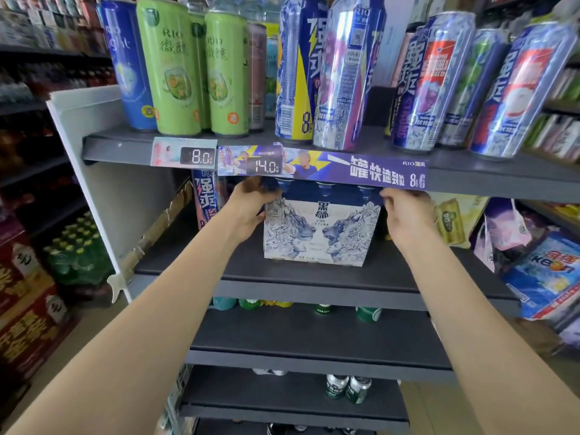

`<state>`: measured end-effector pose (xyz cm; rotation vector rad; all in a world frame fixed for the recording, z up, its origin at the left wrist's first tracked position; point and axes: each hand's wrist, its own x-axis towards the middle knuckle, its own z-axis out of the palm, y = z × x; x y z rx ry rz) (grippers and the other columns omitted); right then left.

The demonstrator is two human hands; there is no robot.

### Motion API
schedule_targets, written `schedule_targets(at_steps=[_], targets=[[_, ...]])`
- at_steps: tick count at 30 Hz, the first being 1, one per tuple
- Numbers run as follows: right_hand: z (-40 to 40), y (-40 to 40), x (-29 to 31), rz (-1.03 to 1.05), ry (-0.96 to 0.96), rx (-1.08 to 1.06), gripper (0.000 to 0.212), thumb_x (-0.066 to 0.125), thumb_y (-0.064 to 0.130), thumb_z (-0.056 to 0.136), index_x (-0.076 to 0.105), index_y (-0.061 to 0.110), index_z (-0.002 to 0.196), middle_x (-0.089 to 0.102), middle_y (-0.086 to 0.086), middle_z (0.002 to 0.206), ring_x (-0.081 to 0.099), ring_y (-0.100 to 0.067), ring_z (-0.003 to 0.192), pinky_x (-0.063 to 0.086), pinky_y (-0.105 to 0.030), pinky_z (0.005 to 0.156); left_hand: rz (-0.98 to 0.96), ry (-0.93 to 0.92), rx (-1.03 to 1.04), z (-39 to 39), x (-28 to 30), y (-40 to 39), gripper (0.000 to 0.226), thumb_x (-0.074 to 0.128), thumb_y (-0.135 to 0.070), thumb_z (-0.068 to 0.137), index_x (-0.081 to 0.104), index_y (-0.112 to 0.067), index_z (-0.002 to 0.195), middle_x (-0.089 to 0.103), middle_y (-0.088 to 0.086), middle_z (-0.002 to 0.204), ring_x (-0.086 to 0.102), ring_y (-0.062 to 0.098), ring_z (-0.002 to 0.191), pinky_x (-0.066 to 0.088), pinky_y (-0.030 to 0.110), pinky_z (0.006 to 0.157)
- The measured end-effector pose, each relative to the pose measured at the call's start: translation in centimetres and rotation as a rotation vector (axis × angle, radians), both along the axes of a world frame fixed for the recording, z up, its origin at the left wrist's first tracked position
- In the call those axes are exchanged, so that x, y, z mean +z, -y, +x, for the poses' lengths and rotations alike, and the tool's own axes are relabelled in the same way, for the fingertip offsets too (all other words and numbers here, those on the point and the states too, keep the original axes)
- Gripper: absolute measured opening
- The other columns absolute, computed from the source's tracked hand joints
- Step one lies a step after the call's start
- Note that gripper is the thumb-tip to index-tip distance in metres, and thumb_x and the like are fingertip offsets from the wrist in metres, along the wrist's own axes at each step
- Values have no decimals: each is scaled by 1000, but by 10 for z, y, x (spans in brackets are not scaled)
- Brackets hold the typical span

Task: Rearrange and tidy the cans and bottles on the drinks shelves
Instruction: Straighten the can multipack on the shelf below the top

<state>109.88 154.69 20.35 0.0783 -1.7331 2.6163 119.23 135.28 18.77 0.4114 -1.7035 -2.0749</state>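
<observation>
Both my hands sit on a cardboard-sleeved pack of bottles (321, 232), the lion-printed carton standing on the second shelf (194, 262) directly under the purple price strip (323, 169). My left hand (251, 208) wraps the pack's upper left corner, fingers curled over its dark top; my right hand (403, 215) pinches the upper right edge, so each grip is closed on the carton rather than spread wide. Left of the pack stands a tall pink-and-blue can (205, 199); above it, on the top shelf (125, 142), green RIO cans (171, 67) and blue-and-silver cans (345, 76) crowd together, some leaning. I judge the pack heavy for its size, glass most likely inside, with a printed sleeve that is stiff but could tear or slip if lifted by its top edge alone. The safer hold looks to be low on both sides, or simply sliding it along the shelf, keeping the bottle caps clear of the strip overhead.
</observation>
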Motion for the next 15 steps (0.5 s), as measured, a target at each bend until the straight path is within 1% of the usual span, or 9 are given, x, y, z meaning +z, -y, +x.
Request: schedule_targets(at_steps=[1, 2, 3, 4, 5, 6, 8, 10, 15], targets=[[-2, 2, -3, 81, -27, 5, 31, 50, -11, 83, 45, 17, 74, 54, 2, 77, 52, -10, 77, 47, -24, 81, -64, 11, -1, -1, -4, -2, 32, 59, 4, 86, 56, -22, 104, 57, -11, 101, 50, 9, 90, 34, 25, 71], [-2, 3, -10, 166, -53, 8, 27, 54, -8, 83, 49, 18, 76, 58, 3, 84, 53, -11, 83, 43, -30, 87, -145, 29, 3, -2, -13, -3, 50, 59, 3, 86, 47, -23, 126, 49, -14, 113, 51, 6, 94, 37, 22, 71], [-3, 2, -20, 226, -73, 32, 23, 58, -4, 83, 53, 19, 86, 61, 3, 97, 54, -12, 92, 40, -32, 91, -225, 46, 12, -2, -24, -6, 69, 60, 3, 86, 30, -24, 142, 39, -14, 120, 48, 5, 103, 41, 22, 75], [-1, 2, -33, 287, -96, 74, 30, 62, 1, 83, 54, 19, 105, 57, 3, 116, 51, -13, 106, 37, -32, 97, -301, 65, 26, -1, -35, -8, 81, 61, 2, 86, 17, -24, 147, 35, -13, 123, 43, 6, 113, 41, 23, 82], [1, 3, -49, 379, -138, 108, 55, 68, 6, 81, 45, 20, 130, 47, 5, 130, 44, -11, 118, 33, -31, 104, -364, 90, 31, 2, -48, -12, 85, 62, 2, 85, 11, -25, 148, 37, -11, 125, 40, 8, 120, 39, 24, 89], [6, 6, -67, 494, -200, 126, 79, 74, 11, 77, 30, 21, 142, 39, 8, 136, 37, -10, 125, 28, -31, 107, -423, 129, 38, 3, -60, -14, 87, 62, 1, 85, 9, -26, 148, 43, -8, 128, 42, 13, 124, 38, 26, 92], [12, 15, -100, 668, -295, 82, 105, 84, 17, 66, 17, 17, 146, 35, 4, 140, 34, -15, 130, 27, -35, 111, -530, 229, 86, 1, -80, -15, 90, 62, -3, 85, 5, -30, 148, 46, 4, 136, 46, 25, 123, 38, 30, 92], [14, 25, -120, 714, -315, -5, 111, 87, 17, 60, 16, 10, 144, 37, -8, 139, 37, -24, 129, 30, -41, 110, -602, 273, 132, -4, -90, -14, 91, 62, -6, 85, 1, -32, 148, 46, 11, 137, 49, 29, 119, 39, 31, 90], [3, 33, -122, 726, -327, -87, 109, 87, 16, 61, 17, 7, 144, 36, -12, 141, 35, -24, 131, 28, -26, 102, -710, 266, 204, -20, -94, -11, 92, 62, -9, 86, -1, -31, 148, 46, 11, 138, 52, 29, 117, 43, 35, 91]])
